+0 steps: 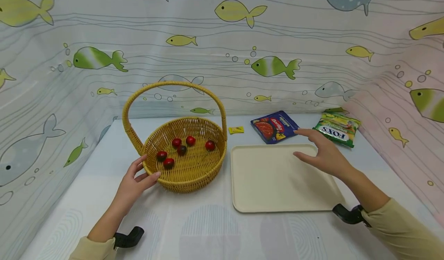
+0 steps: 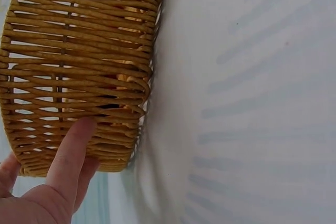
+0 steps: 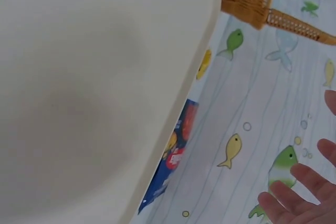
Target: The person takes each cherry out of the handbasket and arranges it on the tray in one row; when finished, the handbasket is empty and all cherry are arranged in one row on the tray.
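Observation:
My left hand [image 1: 133, 181] is at the near left side of a round wicker basket [image 1: 187, 185] with a tall handle. Its thumb and fingertips touch the rim; in the left wrist view the fingers [image 2: 68, 161] lie against the woven outer wall. Several small dark-red round fruits [image 1: 169, 163] sit inside the basket. My right hand [image 1: 324, 154] hovers over the right part of a cream rectangular tray [image 1: 274, 179], thumb and fingers spread, holding nothing. The right wrist view shows those fingers apart beside the tray [image 3: 105, 87].
Behind the tray lie a blue Barilla pouch [image 1: 275, 127] and a green Fox's bag [image 1: 338, 129]. A small yellow packet [image 1: 236, 130] lies right of the basket. Fish-patterned cloth walls [image 1: 208, 67] enclose the table's back and sides.

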`<state>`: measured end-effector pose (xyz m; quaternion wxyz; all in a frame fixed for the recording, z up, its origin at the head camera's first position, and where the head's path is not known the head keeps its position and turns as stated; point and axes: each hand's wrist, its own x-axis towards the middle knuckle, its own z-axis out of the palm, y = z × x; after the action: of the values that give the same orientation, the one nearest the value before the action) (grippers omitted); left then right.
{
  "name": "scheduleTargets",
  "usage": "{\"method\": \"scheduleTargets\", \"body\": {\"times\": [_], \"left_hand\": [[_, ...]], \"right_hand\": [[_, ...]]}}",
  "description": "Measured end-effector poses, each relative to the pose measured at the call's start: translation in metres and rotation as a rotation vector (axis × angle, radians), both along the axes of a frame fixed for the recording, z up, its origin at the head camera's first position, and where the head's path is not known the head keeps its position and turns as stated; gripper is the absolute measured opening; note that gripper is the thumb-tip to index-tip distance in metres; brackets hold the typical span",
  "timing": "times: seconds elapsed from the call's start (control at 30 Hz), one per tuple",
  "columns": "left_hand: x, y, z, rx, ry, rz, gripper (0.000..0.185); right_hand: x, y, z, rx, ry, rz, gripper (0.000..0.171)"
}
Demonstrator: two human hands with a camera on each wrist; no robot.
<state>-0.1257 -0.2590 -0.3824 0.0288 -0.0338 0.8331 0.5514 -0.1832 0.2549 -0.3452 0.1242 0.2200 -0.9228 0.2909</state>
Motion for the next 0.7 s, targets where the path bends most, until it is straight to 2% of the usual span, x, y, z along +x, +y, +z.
{"method": "scheduleTargets", "body": {"times": [0.17,0.5,0.7], "left_hand": [[-0.001,-0.001,-0.002,-0.001,-0.006,0.010,0.083],[-0.001,0.000,-0.001,-0.016,-0.002,0.026,0.084],[0.000,0.000,-0.002,-0.005,0.000,0.026,0.085]], "right_hand": [[-0.005,-0.011,0.000,-0.010,0.018,0.063,0.059],[-0.009,-0.039,0.008,-0.043,-0.023,0.153,0.060],[-0.012,-0.055,0.012,-0.056,-0.011,0.214,0.059]]}}
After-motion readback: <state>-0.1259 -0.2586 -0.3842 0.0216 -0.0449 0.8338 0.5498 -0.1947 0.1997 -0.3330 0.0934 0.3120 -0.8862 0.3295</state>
